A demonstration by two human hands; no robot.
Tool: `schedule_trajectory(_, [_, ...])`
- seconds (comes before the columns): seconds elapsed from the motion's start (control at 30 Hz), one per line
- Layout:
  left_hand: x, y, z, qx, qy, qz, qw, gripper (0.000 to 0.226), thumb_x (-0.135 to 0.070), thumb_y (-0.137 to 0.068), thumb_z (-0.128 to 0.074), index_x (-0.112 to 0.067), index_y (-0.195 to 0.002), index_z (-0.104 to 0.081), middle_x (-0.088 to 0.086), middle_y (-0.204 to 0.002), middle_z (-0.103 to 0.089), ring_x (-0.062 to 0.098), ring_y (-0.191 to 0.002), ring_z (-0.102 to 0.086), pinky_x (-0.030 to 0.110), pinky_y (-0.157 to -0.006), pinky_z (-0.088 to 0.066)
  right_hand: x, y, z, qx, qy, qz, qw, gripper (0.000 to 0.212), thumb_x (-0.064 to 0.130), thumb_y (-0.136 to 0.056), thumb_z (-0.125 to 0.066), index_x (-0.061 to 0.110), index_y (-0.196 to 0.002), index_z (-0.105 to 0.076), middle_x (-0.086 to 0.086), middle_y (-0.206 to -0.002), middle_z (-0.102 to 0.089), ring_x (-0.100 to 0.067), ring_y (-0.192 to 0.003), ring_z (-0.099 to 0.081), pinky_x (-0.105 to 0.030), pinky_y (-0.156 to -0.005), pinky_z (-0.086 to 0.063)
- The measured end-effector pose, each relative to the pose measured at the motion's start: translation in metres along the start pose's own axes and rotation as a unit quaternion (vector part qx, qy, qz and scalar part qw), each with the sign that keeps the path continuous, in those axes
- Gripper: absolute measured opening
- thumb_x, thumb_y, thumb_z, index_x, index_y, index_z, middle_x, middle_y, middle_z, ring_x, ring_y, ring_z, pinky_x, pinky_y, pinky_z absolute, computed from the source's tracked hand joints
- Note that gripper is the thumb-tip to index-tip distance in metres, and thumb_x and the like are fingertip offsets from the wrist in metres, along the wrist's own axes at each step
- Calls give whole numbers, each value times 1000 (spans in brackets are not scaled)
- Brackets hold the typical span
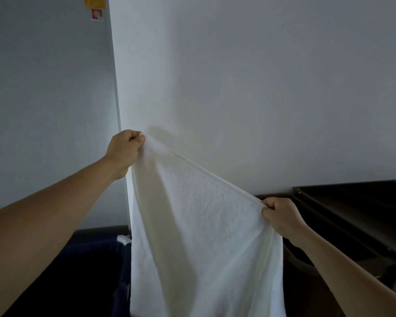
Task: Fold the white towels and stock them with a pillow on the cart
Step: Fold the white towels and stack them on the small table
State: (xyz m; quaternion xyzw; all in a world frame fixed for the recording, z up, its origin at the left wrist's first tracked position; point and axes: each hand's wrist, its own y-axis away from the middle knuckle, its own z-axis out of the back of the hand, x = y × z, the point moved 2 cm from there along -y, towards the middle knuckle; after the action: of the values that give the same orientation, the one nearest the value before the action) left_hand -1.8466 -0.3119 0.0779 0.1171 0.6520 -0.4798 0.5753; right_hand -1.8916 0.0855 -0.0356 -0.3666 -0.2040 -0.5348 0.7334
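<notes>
A white towel (201,236) hangs in front of me, stretched along its top edge between both hands. My left hand (124,152) pinches the upper left corner, raised high near the wall corner. My right hand (281,216) pinches the other top corner, lower and to the right, so the top edge slopes down to the right. The towel's lower part runs out of the bottom of the view. No pillow is visible.
A dark cart shelf (357,209) with a metal frame stands at the right against the white wall (261,76). A dark blue bag or bin (121,259) with a bit of white cloth sits low at the left, behind the towel.
</notes>
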Motion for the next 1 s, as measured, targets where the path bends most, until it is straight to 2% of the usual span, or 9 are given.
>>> schedule_trajectory(0.17, [-12, 1, 11, 12, 74, -28, 997, 15, -16, -99, -60, -23, -92, -71, -4, -88, -69, 6, -71, -65, 21, -59, -52, -5, 5, -10, 79, 131, 46, 987, 39, 8, -90, -57, 25, -57, -44, 8, -47, -45, -4, -40, -39, -13, -39, -31])
schedule_trajectory(0.27, [-13, 0, 26, -14, 77, -38, 996, 15, -14, -100, -58, -21, -94, -70, 0, -91, -68, 8, -73, -64, 20, -58, -53, -23, 9, -11, 108, 195, 22, 975, 37, 15, -90, -63, 22, -58, -47, 6, -50, -44, -5, -43, -38, -12, -42, -32])
schedule_trajectory(0.4, [0, 2, 46, -19, 36, -40, 998, 17, -13, -100, -57, -22, -92, -68, -4, -86, -67, 0, -64, -63, 14, -54, -51, -31, 13, -1, 77, 97, -3, 992, 23, 11, -90, -66, 16, -68, -70, 4, -54, -59, -7, -49, -51, -12, -49, -39])
schedule_trajectory(0.47, [9, 2, 53, -29, 20, -34, 999, 13, -13, -100, -56, -16, -99, -69, -3, -88, -66, 4, -70, -61, 17, -59, -51, -28, 14, 3, 91, 44, 7, 995, 15, 9, -91, -66, 16, -84, -77, 1, -68, -69, -14, -64, -63, -19, -62, -50])
schedule_trajectory(0.57, [25, 1, 59, -53, 6, -24, 998, 16, -12, -100, -56, -13, -113, -66, -3, -90, -64, 6, -74, -58, 19, -64, -48, -27, 15, 7, 115, -3, 22, 993, 21, 9, -95, -63, 20, -108, -75, 2, -94, -75, -16, -91, -70, -27, -84, -56])
schedule_trajectory(0.7, [47, 0, 66, -68, -11, -8, 998, 17, -13, -100, -57, -11, -114, -67, -2, -88, -64, 7, -71, -56, 19, -62, -49, -33, 11, 12, 132, -59, 19, 989, 40, 5, -94, -63, 28, -126, -59, 5, -99, -76, -8, -93, -71, -28, -88, -56])
schedule_trajectory(0.83, [67, -2, 70, -55, -36, 3, 998, 20, -15, -98, -60, -8, -115, -69, 6, -101, -67, 19, -86, -60, 36, -86, -50, -40, 0, 13, 96, 40, 34, 994, 20, 13, -95, -65, 20, -113, -71, 11, -95, -73, -3, -88, -68, -17, -75, -50])
schedule_trajectory(0.9, [73, -2, 72, -58, -39, -2, 998, 18, -17, -97, -61, -13, -113, -70, 6, -103, -68, 20, -91, -61, 38, -91, -50, -40, -6, 15, 79, 57, 44, 994, 15, 17, -95, -66, 22, -106, -74, 14, -92, -73, 0, -85, -66, -12, -69, -44])
schedule_trajectory(1.0, [80, -4, 74, -58, -34, -7, 998, 18, -20, -96, -62, -18, -113, -71, 1, -101, -69, 18, -91, -62, 37, -92, -51, -43, -12, 19, 67, 41, 26, 997, 9, 18, -92, -70, 25, -96, -74, 12, -86, -73, -4, -83, -68, -15, -70, -46])
